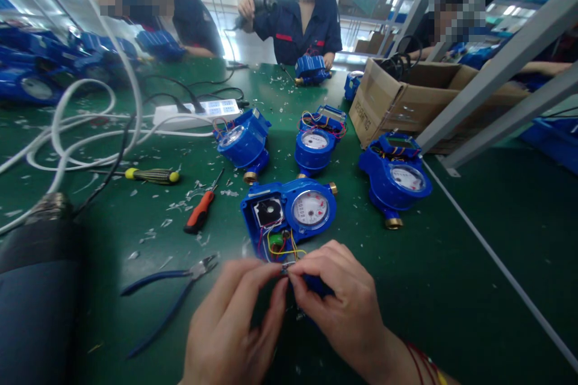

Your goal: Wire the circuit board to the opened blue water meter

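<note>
In front of me lies a blue water meter, its side compartment uncovered. Inside show a black square part, a green cylindrical part and several thin coloured wires. The wires run down to my fingertips. My left hand is pinched at the wire ends, slightly blurred. My right hand pinches the wires from the other side, the fingertips of both nearly touching. What exactly sits between them is too small to make out. A blue part, partly hidden, is under my right hand.
Blue-handled pliers, an orange screwdriver and a yellow-black screwdriver lie to the left, near a dark heat gun or drill. Further meters stand behind. A power strip, cardboard box and co-workers are beyond.
</note>
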### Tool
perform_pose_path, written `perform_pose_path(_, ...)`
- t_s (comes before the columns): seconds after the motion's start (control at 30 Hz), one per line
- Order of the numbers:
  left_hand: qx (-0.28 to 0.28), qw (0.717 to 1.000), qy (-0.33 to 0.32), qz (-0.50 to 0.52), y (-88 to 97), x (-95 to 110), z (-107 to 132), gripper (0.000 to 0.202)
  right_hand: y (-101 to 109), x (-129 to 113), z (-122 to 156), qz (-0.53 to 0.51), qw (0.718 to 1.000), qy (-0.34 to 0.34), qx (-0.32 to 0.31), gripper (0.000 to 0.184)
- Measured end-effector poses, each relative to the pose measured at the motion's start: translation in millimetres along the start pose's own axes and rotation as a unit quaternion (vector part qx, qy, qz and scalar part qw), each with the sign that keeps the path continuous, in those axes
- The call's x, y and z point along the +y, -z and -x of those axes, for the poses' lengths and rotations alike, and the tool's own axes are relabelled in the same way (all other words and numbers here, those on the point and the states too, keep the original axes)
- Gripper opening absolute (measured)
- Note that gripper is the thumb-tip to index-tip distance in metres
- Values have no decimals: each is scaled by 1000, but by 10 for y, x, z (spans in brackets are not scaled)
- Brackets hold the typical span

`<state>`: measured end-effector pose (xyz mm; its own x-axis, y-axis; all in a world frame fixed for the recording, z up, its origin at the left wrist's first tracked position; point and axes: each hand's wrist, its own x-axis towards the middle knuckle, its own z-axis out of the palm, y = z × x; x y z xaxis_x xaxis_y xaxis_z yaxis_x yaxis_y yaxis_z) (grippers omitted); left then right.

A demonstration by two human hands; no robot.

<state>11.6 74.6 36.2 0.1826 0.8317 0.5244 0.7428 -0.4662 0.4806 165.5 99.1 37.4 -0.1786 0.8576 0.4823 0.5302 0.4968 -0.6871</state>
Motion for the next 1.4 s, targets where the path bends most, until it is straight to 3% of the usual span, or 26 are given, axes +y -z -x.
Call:
perform_pose_path(0.2, 2, 1000, 7, 14, -67, -28, -9, 17, -34, -21, 13, 22, 999, 15, 29, 11)
perform_pose_path(0.33, -28, 998, 20, 43, -66, -29, -13, 12, -48, -29, 43, 26, 999, 27, 36, 12)
perform_pose_path(0.67, -58, 984, 143, 88, -41, -15, -36, 7, -85, -23, 58, 15, 999, 26, 37, 12)
perform_pose_path(0.9, -79, 954, 229, 177, -52, -34, -27, 9, -68, -45, 59, -23, 999, -35, 15, 11)
perform_pose_path(1.17, -72, 952, 232, 189, -8, -35, -67, 8, -37, -52, 24, -73, 994, -83, 14, 11)
perform_pose_path(1.33, -1, 961, 271, 61, 71, -110, -81, 25, -7, 26, 29, -109, 977, -181, -12, 5)
perform_pose_path(1.4, 42, 967, 249, 18, 81, -160, -63, 19, 11, 80, 25, -136, 962, -237, -24, 7)
